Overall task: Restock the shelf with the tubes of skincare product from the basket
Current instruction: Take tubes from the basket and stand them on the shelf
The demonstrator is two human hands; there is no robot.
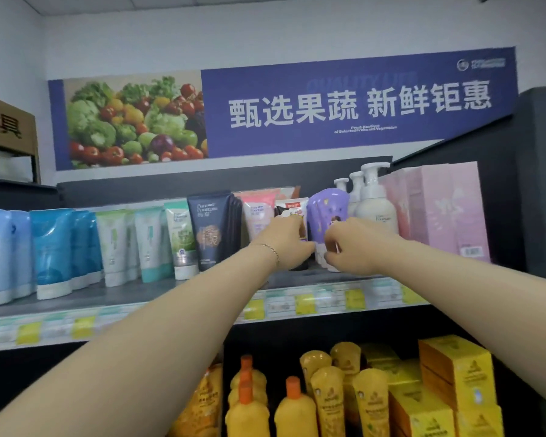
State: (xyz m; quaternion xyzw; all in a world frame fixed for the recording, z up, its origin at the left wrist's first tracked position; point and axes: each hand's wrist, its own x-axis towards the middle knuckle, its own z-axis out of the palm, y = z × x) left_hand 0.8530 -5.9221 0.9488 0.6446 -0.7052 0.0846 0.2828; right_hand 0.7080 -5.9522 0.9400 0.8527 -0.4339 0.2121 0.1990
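Note:
A purple skincare tube [327, 212] stands cap-down on the upper shelf [158, 294], between a white-and-dark tube [292, 208] and white pump bottles [375, 203]. My right hand [350, 244] grips the purple tube's lower part from the right. My left hand [286, 241] reaches in from the left, its fingers curled against the purple tube and the tube beside it. The basket is out of view.
The upper shelf holds rows of blue, green, dark navy [213, 228] and pink tubes [259, 212], plus pink boxes [445, 209] at the right. Yellow bottles [293, 408] and boxes [454, 370] fill the shelf below. A blue produce banner [328, 108] hangs above.

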